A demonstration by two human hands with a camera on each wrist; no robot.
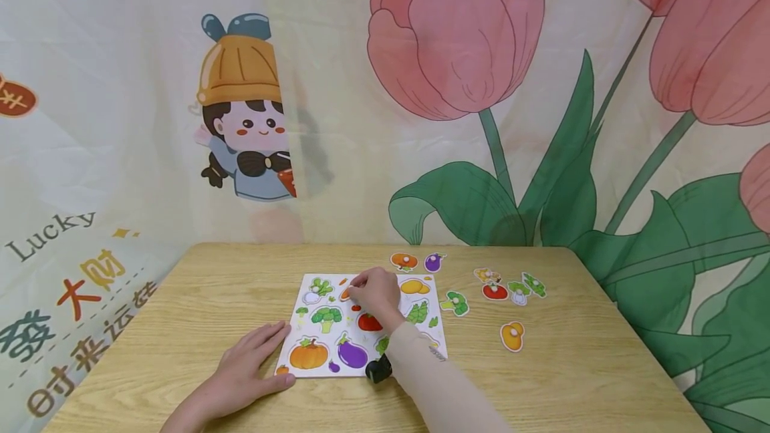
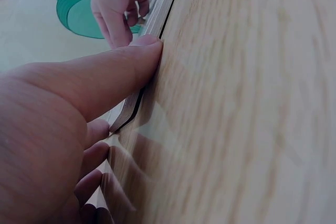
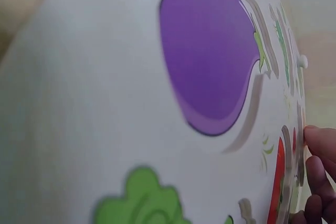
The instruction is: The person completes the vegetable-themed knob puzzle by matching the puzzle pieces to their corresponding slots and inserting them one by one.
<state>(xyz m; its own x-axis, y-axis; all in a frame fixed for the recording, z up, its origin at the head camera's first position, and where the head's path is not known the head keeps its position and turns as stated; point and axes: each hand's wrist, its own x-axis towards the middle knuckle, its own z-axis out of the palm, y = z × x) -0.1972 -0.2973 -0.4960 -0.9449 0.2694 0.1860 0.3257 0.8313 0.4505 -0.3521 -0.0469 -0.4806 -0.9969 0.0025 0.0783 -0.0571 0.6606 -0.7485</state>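
Observation:
A white vegetable puzzle board (image 1: 289, 334) lies on the table, with printed vegetables in its recesses. My right hand (image 1: 377, 291) is over its far middle, pinching an orange carrot piece (image 1: 345, 294) mostly hidden by the fingers. In the right wrist view, those fingertips (image 3: 317, 142) are close to the board surface beyond the printed eggplant (image 3: 207, 56). My left hand (image 1: 243, 366) rests at the board's near left corner, fingers extended along the left edge. Its thumb (image 2: 123, 69) touches the near edge. A white-and-green vegetable piece (image 1: 317, 291) sits in the board's far left recess.
Beyond the board lie a pumpkin piece (image 1: 404, 261) and an eggplant piece (image 1: 433, 262). To its right are a broccoli piece (image 1: 455, 304), a tomato piece (image 1: 494, 292), a potato piece (image 1: 512, 337) and several others. A printed curtain (image 1: 337, 85) hangs behind the table.

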